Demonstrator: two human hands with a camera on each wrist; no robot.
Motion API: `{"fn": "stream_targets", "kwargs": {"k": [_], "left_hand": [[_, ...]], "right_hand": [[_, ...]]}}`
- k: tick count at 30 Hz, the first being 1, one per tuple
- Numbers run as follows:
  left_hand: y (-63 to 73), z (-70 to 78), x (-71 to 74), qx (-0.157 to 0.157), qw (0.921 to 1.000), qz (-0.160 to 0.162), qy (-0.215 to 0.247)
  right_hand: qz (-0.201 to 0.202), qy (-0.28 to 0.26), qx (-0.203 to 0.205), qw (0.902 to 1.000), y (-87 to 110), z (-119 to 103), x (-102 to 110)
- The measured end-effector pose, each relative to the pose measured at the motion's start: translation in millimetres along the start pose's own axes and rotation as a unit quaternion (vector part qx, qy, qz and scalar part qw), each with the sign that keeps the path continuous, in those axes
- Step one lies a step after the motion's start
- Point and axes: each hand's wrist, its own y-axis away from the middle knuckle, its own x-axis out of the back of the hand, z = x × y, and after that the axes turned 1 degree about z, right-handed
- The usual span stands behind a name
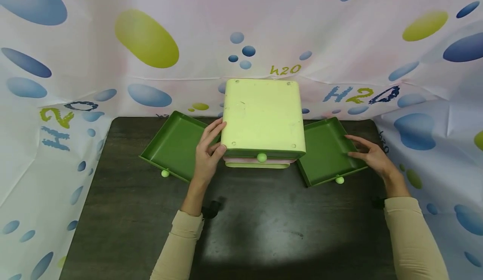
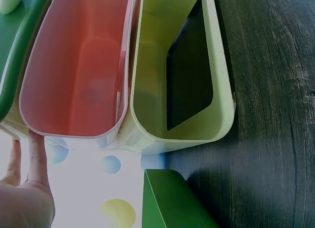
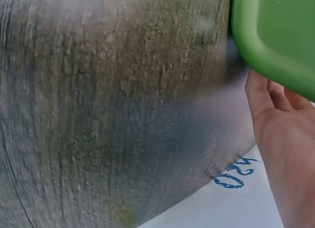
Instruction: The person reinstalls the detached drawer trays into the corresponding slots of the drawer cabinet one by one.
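A stacked set of small drawers stands at the back middle of the table. Its top case (image 1: 264, 112) is pale yellow and holds a green drawer with a round knob (image 1: 262, 157). Below it, the pink case (image 2: 83, 65) and the pale yellow bottom case (image 2: 224, 110) have open, hollow fronts. My left hand (image 1: 206, 156) rests against the left side of the stack, fingers extended along it. At the right, my right hand (image 1: 371, 156) pinches the side wall of a pulled-out green drawer (image 1: 324, 150), thumb over its rim.
Another green drawer (image 1: 177, 146) lies angled on the table, left of the stack. The dark wooden table (image 1: 264, 225) ends at a hanging white sheet (image 1: 200, 32) printed with blue and green blobs, which borders it at the back and both sides.
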Motion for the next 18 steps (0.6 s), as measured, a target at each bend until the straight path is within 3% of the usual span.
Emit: {"fn": "stream_targets", "kwargs": {"k": [10, 18], "left_hand": [[-2.1, 1.5, 0.5, 0.010, 0.9999, -0.002, 0.013], [-0.1, 0.0, 1.0, 0.009, 0.9998, -0.002, 0.017]], "right_hand": [[-0.002, -0.059, -0.006, 0.9982, -2.5, 12.0, -1.1], [0.006, -0.075, -0.018, 0.9970, 3.0, 12.0, -5.1]]}}
